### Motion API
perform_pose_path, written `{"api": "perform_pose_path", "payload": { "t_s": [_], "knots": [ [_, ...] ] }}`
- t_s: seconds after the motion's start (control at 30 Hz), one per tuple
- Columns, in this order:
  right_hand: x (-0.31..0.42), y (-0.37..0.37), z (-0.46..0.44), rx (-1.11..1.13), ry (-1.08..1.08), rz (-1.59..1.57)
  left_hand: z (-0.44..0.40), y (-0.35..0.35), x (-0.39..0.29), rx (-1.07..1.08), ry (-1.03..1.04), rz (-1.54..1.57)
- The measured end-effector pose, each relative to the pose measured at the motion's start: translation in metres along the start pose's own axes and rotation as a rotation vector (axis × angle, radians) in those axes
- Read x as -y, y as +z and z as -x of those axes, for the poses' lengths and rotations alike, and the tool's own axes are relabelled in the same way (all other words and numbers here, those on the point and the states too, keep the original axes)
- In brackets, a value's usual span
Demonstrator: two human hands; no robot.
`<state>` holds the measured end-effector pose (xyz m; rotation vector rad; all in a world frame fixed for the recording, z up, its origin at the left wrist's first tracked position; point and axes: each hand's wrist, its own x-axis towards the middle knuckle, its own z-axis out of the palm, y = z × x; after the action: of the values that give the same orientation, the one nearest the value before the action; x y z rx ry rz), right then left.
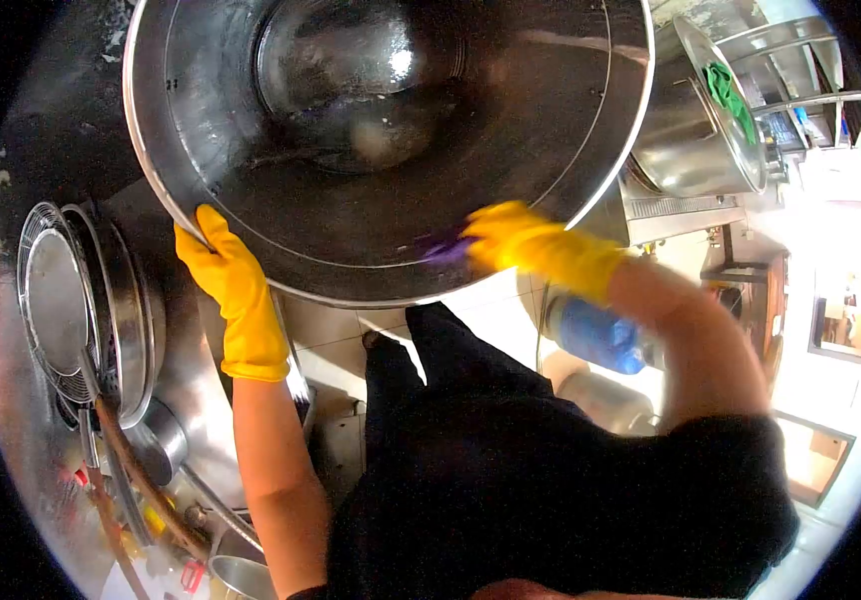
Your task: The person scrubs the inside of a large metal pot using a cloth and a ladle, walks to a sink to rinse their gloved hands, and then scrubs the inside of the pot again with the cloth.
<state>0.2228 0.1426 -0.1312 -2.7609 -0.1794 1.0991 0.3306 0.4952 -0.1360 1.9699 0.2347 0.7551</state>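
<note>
A very large metal pot (511, 130) fills the top middle of the view, its wide mouth turned toward me and its dark inside wall looking wet. My left hand (233, 295), in a yellow rubber glove, grips the pot's rim at the lower left, thumb and fingers closed over the edge. Inside the near wall, just past the rim at the lower right, is my right hand (541, 245), also gloved in yellow and smeared by motion. Its fingers are closed on a purple scrubbing pad (444, 250), which is against the pot's inner surface; the pad's exact shape is blurred.
Round strainers (59, 300) and pans lean at the left, with long-handled ladles (156, 445) below them. On the right stands another big steel pot (686, 135) with a green cloth (731, 100) over its edge. A blue container (596, 335) sits beneath my right arm.
</note>
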Motion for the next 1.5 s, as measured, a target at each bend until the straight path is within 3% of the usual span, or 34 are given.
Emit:
{"api": "perform_pose_path", "payload": {
  "t_s": [0.03, 0.1, 0.17, 0.23, 0.3, 0.33, 0.37, 0.43, 0.53, 0.6, 0.63, 0.7, 0.77, 0.8, 0.83, 0.87, 0.9, 0.97, 1.0, 1.1, 1.13, 1.17, 1.2, 1.27, 1.3, 1.37, 1.43, 1.5],
  "knots": [
    [-0.024, -0.025, 0.012, 0.017, 0.139, 0.114, 0.000, 0.001, 0.000, -0.007, 0.001, -0.014],
    [-0.065, -0.023, 0.025, -0.374, 0.080, 0.294, 0.002, 0.002, -0.003, -0.013, 0.001, -0.017],
    [-0.054, 0.002, 0.008, -0.300, 0.123, 0.264, 0.001, 0.003, -0.008, -0.022, 0.003, 0.010],
    [0.000, 0.025, -0.008, -0.418, -0.034, 0.119, 0.001, 0.002, -0.008, -0.008, -0.097, 0.050],
    [0.086, 0.022, -0.040, -0.115, -0.016, -0.130, 0.004, 0.001, -0.008, 0.014, -0.154, 0.057],
    [0.121, 0.017, -0.046, -0.178, -0.061, -0.395, 0.004, -0.001, -0.009, 0.022, -0.160, 0.039],
    [0.143, 0.010, -0.071, -0.162, -0.171, -0.493, 0.002, -0.002, -0.010, 0.027, -0.165, 0.017],
    [0.171, 0.014, -0.110, -0.344, -0.244, -0.764, 0.002, 0.000, -0.012, 0.027, -0.220, 0.099],
    [0.127, 0.015, -0.150, -0.265, -0.368, -0.667, 0.006, -0.004, -0.005, 0.011, -0.304, 0.107],
    [0.062, 0.050, -0.202, -0.168, -0.221, -0.512, 0.007, -0.002, -0.016, -0.011, -0.394, 0.071],
    [0.012, 0.072, -0.229, -0.307, -0.315, -0.375, 0.014, -0.003, -0.005, -0.053, -0.342, 0.015],
    [-0.065, 0.072, -0.283, -0.239, -0.088, -0.180, 0.014, 0.004, -0.015, -0.111, -0.412, -0.038],
    [-0.132, 0.059, -0.326, -0.241, 0.064, 0.050, 0.032, -0.026, 0.018, -0.024, -0.183, -0.201],
    [-0.137, 0.022, -0.331, -0.170, 0.178, 0.191, 0.032, -0.031, 0.015, 0.021, -0.223, -0.253],
    [-0.169, 0.044, -0.367, -0.380, 0.230, 0.287, 0.032, -0.037, 0.013, 0.068, -0.260, -0.307],
    [-0.187, 0.051, -0.386, -0.502, 0.218, 0.373, 0.033, -0.035, 0.004, 0.212, 0.025, -0.829],
    [-0.186, 0.044, -0.394, -0.456, 0.255, 0.380, 0.030, -0.032, -0.006, 0.320, 0.132, -1.010],
    [-0.159, 0.040, -0.412, -0.221, 0.297, 0.295, 0.022, -0.028, -0.027, 0.487, 0.419, -1.347],
    [-0.132, 0.043, -0.419, -0.131, 0.286, 0.238, 0.025, -0.027, -0.041, 0.538, 0.311, -1.312],
    [-0.031, 0.059, -0.411, -0.091, 0.182, -0.078, 0.028, -0.032, -0.036, 0.484, 0.313, -1.340],
    [0.005, 0.064, -0.397, -0.216, 0.129, -0.330, 0.022, -0.020, -0.032, 0.257, -0.086, -0.817],
    [0.041, 0.066, -0.382, -0.330, 0.047, -0.574, 0.021, -0.014, -0.025, 0.137, -0.230, -0.535],
    [0.081, 0.039, -0.357, -0.271, 0.070, -0.819, 0.020, -0.007, -0.018, -0.016, -0.337, -0.243],
    [0.136, -0.018, -0.308, -0.267, -0.026, -1.088, 0.017, 0.007, -0.024, -0.055, -0.262, -0.212],
    [0.161, -0.020, -0.296, -0.422, -0.126, -1.193, 0.017, 0.011, -0.028, -0.038, -0.308, -0.161],
    [0.229, -0.022, -0.262, -0.772, -0.054, -1.213, 0.006, 0.000, -0.019, -0.010, -0.402, -0.047],
    [0.234, -0.019, -0.210, -0.751, -0.241, -1.260, 0.008, 0.002, -0.014, 0.029, -0.408, 0.155],
    [0.193, 0.004, -0.163, -0.693, -0.382, -1.029, 0.011, 0.003, -0.012, -0.030, -0.434, 0.141]
  ]
}}
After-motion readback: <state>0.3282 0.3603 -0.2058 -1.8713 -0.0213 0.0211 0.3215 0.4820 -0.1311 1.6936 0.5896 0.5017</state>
